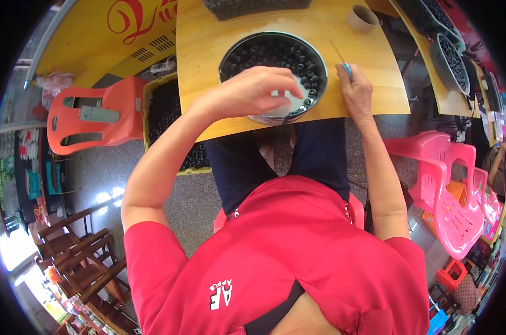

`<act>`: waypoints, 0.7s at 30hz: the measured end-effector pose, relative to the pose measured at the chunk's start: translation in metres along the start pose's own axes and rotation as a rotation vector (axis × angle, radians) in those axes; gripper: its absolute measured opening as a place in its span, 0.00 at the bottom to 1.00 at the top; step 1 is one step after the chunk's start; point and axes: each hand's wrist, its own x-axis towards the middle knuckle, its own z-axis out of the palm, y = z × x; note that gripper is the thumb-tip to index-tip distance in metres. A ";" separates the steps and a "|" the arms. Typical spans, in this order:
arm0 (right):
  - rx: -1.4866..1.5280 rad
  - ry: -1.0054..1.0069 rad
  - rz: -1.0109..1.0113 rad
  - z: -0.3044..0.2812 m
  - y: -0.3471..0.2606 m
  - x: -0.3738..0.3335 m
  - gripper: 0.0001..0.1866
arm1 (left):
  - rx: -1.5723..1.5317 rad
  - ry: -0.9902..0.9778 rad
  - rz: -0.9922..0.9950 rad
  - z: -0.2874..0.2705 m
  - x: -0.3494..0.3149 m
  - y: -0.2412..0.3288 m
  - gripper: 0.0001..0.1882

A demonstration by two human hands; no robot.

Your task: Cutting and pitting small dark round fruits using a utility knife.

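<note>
On the wooden table stands a round metal pot (323,61) with many small dark round pieces (275,56) inside, like berries or beads; I cannot tell which. A pale patch of its bottom shows at the near side. My left hand (258,92) hangs over the pot's near part, fingers curved and apart, with nothing visible between them. To the right of the pot, my right hand (355,92) rests at the table's edge, closed around the blue handle of a thin pointed tool (347,68). The tool's narrow shaft points away from me, up and to the left.
A roll of tape (363,20) sits at the table's (202,61) far right. Dark pieces fill a yellow crate (194,170) at lower left and a tray (453,64) at right. An orange chair (124,109) stands left, pink chairs (431,151) right.
</note>
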 end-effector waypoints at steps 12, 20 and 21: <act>0.009 -0.038 0.043 -0.003 -0.001 0.003 0.14 | 0.282 -0.460 0.034 0.016 0.031 -0.021 0.15; 0.006 -0.030 0.016 -0.001 -0.001 0.004 0.14 | 0.428 -0.122 -0.191 0.006 0.023 -0.035 0.11; -0.002 -0.030 0.013 -0.002 -0.001 0.003 0.14 | 0.416 -0.078 -0.156 0.003 0.022 -0.033 0.11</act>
